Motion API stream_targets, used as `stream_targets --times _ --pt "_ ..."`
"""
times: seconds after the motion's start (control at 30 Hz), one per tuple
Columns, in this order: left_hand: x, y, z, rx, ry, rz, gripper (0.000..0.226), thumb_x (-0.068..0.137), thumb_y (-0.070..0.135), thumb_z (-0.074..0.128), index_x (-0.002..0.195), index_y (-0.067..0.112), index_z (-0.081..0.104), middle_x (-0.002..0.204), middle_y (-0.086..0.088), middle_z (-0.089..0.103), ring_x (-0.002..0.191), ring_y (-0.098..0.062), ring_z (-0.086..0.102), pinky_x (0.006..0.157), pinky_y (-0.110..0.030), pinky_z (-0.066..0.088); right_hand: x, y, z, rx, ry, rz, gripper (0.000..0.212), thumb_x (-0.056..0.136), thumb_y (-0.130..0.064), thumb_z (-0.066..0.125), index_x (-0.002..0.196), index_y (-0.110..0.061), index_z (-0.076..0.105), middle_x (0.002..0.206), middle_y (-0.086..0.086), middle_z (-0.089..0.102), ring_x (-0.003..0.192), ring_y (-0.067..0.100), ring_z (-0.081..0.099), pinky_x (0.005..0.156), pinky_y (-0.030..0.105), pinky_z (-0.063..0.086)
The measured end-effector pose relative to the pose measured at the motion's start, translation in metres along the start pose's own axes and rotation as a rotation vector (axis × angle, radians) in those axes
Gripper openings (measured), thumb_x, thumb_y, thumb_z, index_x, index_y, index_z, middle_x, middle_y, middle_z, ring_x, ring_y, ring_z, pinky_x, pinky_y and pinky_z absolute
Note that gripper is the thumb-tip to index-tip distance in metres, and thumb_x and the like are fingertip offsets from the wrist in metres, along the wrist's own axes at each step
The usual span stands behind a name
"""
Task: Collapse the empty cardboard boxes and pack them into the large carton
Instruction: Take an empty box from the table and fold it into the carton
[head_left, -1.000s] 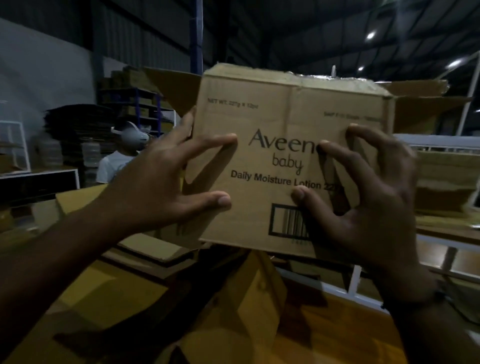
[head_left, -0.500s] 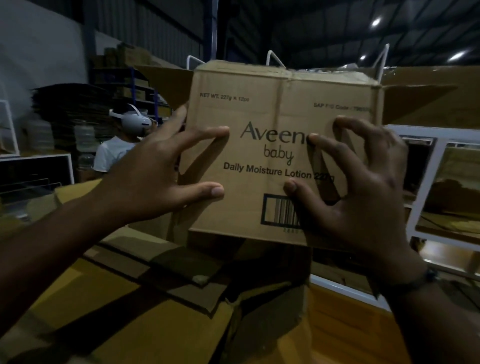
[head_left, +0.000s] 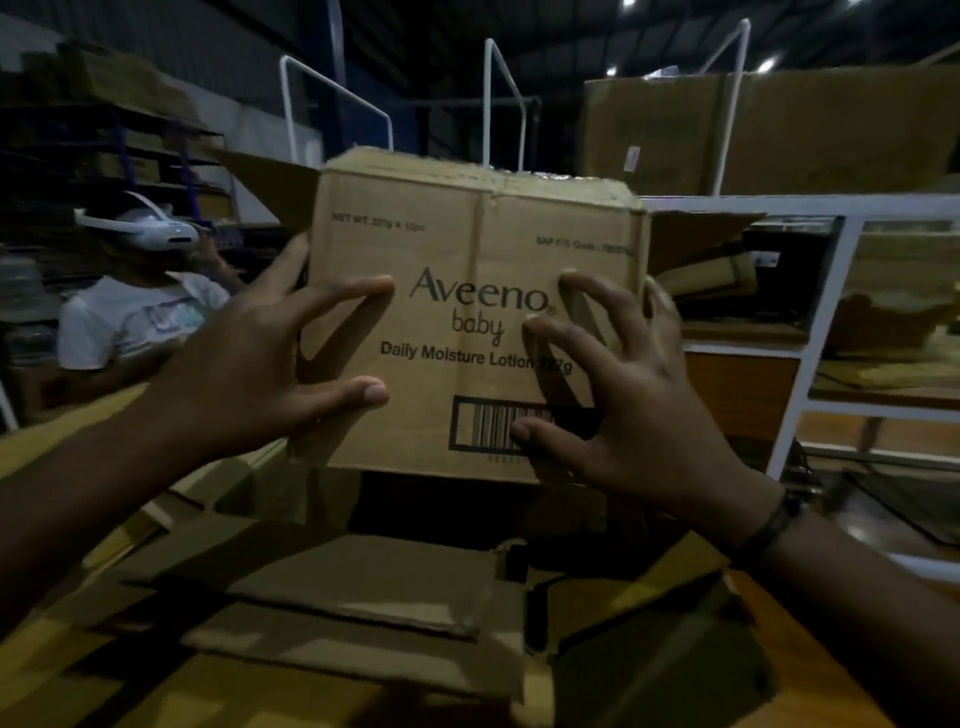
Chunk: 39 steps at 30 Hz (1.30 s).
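Dimly lit warehouse interior. High above the white metal rack (head_left: 779, 204), a dark steel roof (head_left: 571, 47) with small ceiling lights (head_left: 767, 65); just above the rack's top rail, a large brown carton (head_left: 841, 130). On the rack's shelves, more cardboard (head_left: 893, 317). Far left of the rack, dark shelving (head_left: 130, 156) loaded with cartons along a corrugated wall (head_left: 208, 52). Below and in front of the rack, flattened cardboard sheets (head_left: 337, 587) lying in layers. Left of the rack, a second person (head_left: 135, 322) in a white headset (head_left: 150, 228).

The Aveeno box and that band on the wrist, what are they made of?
The Aveeno box looks like brown corrugated cardboard, matte: creased folds, frayed top edge, ink printed straight on. The wristband looks dark and braided, maybe cord or leather; too dim to tell.
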<state>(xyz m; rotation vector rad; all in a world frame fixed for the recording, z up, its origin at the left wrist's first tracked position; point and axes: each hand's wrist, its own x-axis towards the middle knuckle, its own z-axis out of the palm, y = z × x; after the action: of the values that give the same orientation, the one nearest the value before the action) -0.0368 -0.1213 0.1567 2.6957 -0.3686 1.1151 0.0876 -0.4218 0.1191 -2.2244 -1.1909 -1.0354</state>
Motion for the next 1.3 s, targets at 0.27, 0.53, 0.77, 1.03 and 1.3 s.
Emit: stream_targets --times 0.27,0.53,0.77,1.03,1.3 --pt "-0.021 -0.067 0.007 -0.051 -0.018 0.062 0.087 0.070 0.074 0.063 0.150 0.048 0.038 0.165 -0.009 0.020 0.146 -0.033 0.036 0.108 -0.058 0.048 0.001 -0.077 0.014 -0.169 -0.074 0.122 0.082 0.074 -0.065 0.069 0.146 -0.038 0.041 0.169 -0.001 0.003 0.150 0.049 -0.009 0.115 0.077 0.005" --pt "-0.056 -0.126 -0.004 -0.086 -0.071 0.098 0.090 0.075 0.065 0.075 0.152 0.053 0.029 0.166 -0.017 0.014 0.142 -0.043 0.037 0.100 -0.060 0.052 0.006 -0.147 0.052 -0.264 -0.018 0.239 0.085 0.074 -0.062 0.074 0.148 -0.037 0.041 0.169 -0.003 -0.002 0.149 0.051 -0.008 0.109 0.079 0.021" --pt "-0.074 -0.150 -0.001 -0.088 -0.076 0.097 0.090 0.078 0.057 0.080 0.152 0.049 0.029 0.168 -0.015 0.006 0.134 -0.044 0.042 0.092 -0.058 0.056 0.001 -0.167 0.083 -0.326 -0.015 0.272 0.084 0.074 -0.068 0.065 0.149 -0.038 0.037 0.168 -0.002 0.001 0.147 0.053 -0.005 0.104 0.080 0.024" --pt "-0.091 -0.155 0.022 -0.136 -0.157 0.030 0.092 0.082 0.048 0.081 0.155 0.047 0.024 0.168 -0.021 0.001 0.144 -0.046 0.032 0.103 -0.058 0.047 -0.006 -0.165 0.111 -0.372 -0.111 0.359 0.091 0.073 -0.067 0.066 0.153 -0.036 0.035 0.168 0.003 -0.001 0.148 0.055 -0.002 0.099 0.082 0.034" --pt "-0.097 -0.157 0.037 -0.136 -0.094 -0.012 0.107 0.078 0.045 0.086 0.158 0.046 0.015 0.168 -0.022 0.004 0.139 -0.047 0.038 0.094 -0.058 0.053 0.006 -0.156 0.121 -0.364 -0.140 0.370 0.100 0.072 -0.053 0.085 0.154 -0.035 0.031 0.167 0.004 -0.003 0.148 0.055 -0.002 0.105 0.079 0.031"
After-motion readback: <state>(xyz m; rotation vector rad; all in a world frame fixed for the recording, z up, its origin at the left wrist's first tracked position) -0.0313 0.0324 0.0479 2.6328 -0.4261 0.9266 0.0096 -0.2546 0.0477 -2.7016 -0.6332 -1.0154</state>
